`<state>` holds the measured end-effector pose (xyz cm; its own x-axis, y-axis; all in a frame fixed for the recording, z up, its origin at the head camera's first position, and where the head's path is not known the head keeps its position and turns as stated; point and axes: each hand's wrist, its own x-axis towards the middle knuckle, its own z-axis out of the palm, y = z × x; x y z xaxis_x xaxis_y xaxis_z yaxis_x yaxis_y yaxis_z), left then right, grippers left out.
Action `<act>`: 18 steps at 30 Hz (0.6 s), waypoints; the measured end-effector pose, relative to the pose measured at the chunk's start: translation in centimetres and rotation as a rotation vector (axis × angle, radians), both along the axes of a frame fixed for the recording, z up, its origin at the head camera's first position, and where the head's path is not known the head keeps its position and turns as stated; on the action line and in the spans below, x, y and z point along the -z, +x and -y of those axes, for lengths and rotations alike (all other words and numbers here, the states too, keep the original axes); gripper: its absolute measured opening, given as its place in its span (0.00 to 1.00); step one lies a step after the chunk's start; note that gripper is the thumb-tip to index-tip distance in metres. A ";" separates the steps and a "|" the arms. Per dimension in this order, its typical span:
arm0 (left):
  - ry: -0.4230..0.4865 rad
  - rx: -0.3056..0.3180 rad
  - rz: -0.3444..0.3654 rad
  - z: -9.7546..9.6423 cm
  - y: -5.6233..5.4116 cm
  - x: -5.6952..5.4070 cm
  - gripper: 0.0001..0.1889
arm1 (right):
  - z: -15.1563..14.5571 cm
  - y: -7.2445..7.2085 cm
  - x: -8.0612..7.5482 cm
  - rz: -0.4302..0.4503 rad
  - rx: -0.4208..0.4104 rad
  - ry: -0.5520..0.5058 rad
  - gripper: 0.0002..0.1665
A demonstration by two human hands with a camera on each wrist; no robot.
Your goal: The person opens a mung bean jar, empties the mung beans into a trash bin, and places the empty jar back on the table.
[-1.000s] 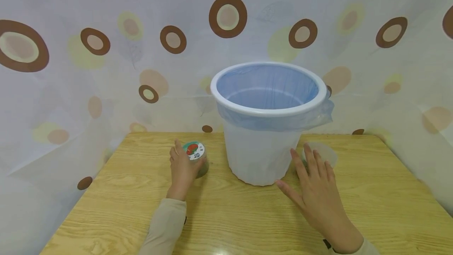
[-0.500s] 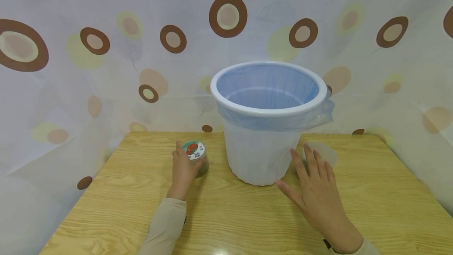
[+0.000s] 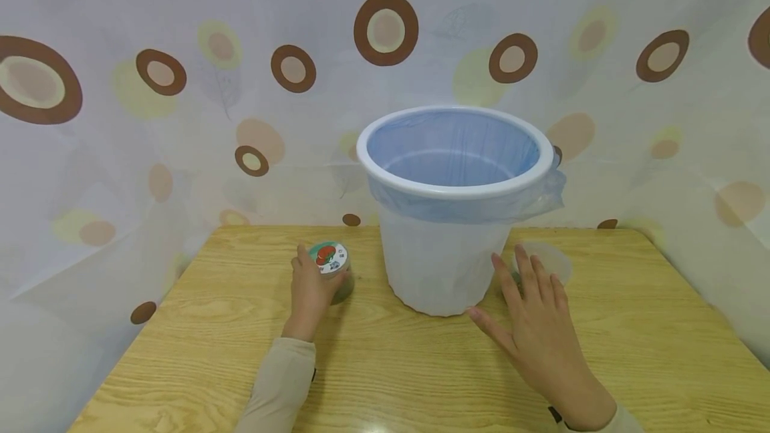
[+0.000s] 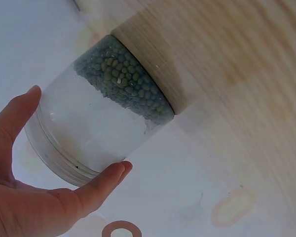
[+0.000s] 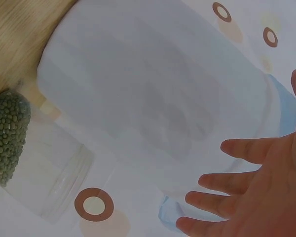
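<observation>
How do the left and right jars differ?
The left jar has a colourful printed top; the right jar has a pale, plain-looking one. The left hand grips the left jar, while the right jar stands untouched by the right hand. Both jars are clear and hold green beans.

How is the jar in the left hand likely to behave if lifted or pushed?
The jar probably resists tipping: its small green beans sit only at the bottom, keeping weight low. Its smooth, clear wall might slip a little in the left hand. Being round, it would likely roll if laid sideways.
</observation>
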<state>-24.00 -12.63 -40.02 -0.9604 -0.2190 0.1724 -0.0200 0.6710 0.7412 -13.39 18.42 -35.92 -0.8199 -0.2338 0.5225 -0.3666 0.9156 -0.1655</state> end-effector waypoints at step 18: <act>-0.036 0.002 -0.042 0.1 0.4 -0.7 0.51 | 0.1 0.1 -0.1 -0.024 -0.003 0.018 0.50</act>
<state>-23.56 -12.71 -39.30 -0.9526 -0.2100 0.2200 0.0119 0.6971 0.7169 -13.31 18.35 -35.79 -0.8066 -0.2461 0.5374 -0.3732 0.9171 -0.1403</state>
